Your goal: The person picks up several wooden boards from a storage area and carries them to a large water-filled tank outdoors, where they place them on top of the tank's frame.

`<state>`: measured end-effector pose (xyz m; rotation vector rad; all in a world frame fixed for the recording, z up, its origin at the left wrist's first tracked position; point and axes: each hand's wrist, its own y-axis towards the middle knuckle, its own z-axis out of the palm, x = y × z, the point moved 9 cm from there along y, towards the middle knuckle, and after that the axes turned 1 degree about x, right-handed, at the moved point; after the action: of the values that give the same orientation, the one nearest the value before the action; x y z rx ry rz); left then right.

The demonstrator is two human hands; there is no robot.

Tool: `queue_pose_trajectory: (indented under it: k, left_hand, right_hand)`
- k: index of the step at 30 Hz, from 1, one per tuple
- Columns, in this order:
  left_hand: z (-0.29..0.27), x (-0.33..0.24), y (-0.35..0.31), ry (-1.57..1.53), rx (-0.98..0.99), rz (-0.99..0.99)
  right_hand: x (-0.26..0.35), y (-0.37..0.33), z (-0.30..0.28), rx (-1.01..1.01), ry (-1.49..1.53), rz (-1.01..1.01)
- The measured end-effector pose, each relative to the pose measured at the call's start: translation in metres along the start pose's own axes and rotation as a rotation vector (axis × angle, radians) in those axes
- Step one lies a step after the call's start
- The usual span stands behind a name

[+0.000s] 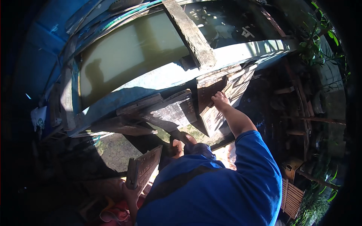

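Note:
My right hand (221, 101) reaches forward with its fingers bent over the edge of a wooden panel (241, 84). That panel leans upright against the outer wall of a pale blue tank (158, 77). Low on the left, my left hand (130, 191) grips a second wooden board (147, 165), held tilted beside my body; shadow hides part of the fingers. Between the two hands, a weathered board (175, 111) with worn white patches rests against the tank.
Cloudy greenish water (132, 52) fills the tank, and a wooden beam (190, 34) crosses it. Pale pieces float in the darker section (226, 22). My bare feet (181, 146) stand on mossy ground (120, 150). A slatted wooden piece (291, 197) lies at right, near plants (320, 49).

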<state>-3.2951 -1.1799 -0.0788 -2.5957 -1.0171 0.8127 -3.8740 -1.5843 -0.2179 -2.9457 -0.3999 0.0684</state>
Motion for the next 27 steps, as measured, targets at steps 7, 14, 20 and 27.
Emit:
queue_pose_trajectory:
  k: [7,14,20,27]
  left_hand:
    - [0.001,-0.035,-0.021,0.038,0.023,-0.008]
    - [0.011,0.012,-0.023,-0.157,-0.11,0.125]
    - [-0.008,-0.062,-0.018,-0.034,-0.049,0.062]
    - [-0.012,-0.08,0.014,0.118,0.029,0.027]
  right_hand:
    - [0.002,0.034,-0.002,0.206,0.223,0.082]
    - [0.006,0.019,-0.001,0.036,0.232,0.05]
    - [0.018,-0.07,0.009,-0.171,0.418,0.119]
    - [0.047,-0.217,0.161,0.667,0.548,0.276]
